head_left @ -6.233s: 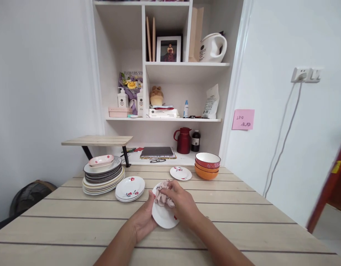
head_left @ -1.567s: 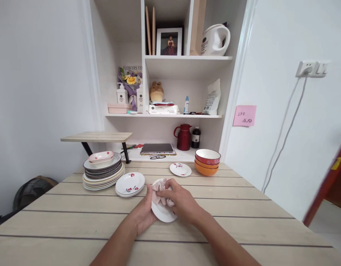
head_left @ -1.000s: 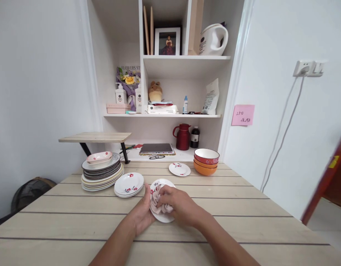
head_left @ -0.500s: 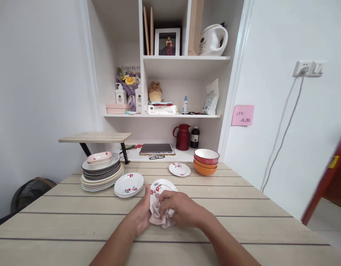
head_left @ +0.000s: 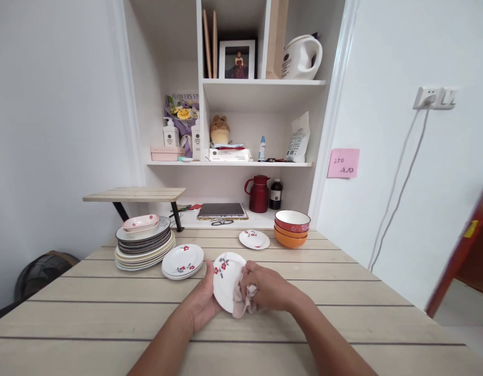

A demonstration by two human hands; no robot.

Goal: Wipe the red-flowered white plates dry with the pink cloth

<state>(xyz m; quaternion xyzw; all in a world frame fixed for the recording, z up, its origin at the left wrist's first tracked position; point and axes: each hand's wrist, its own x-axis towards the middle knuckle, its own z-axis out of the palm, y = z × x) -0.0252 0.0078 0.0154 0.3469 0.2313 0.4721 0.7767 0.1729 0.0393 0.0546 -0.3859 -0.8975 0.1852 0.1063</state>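
Slatted surface [head_left: 226,360] beneath, my left grip [head_left: 202,303] holds the flowered plate [head_left: 225,286] (likely light, stiff, breakable; I'd favour its edge); my right grip [head_left: 268,287] clutches soft-looking cloth [head_left: 241,304].

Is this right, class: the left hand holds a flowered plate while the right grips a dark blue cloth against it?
The colour is wrong: in the head view, the cloth is pale pink. The left hand does hold the flowered plate, and the right hand does grip the cloth against it.
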